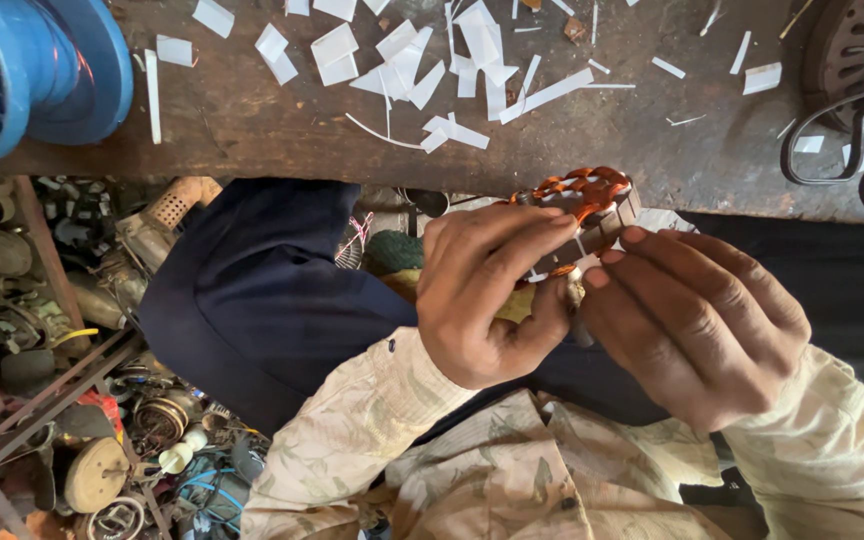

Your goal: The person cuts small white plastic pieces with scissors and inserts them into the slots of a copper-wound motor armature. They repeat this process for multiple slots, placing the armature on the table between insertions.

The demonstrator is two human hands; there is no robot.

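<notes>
The person holds a small motor stator (584, 215) between both hands, just below the near edge of the wooden counter (252, 120) and above the lap. Its metal core carries loops of orange copper winding (582, 186) that stick up at the top end.

The left hand (487, 295) is clamped on the stator: its fingers curl over the upper face and the thumb presses from below, so the part sits in the crook of the grip. The right hand (697, 320) lies against the stator's other side with its fingers straight and held together, the fingertips (635, 236) touching the edge of the core. Both wrists bend inward, and cream patterned sleeves (372, 440) cover the forearms.

On the counter lie many white strips and cut pieces of insulation paper (402, 65), scattered loose across the middle. A blue fan housing (22, 70) stands at the counter's left end, and a pair of scissors with black handles (852, 145) rests at the right end beside a round metal part.

Under the counter at the left, the floor holds a heap of old motor parts and coils (102, 430).
</notes>
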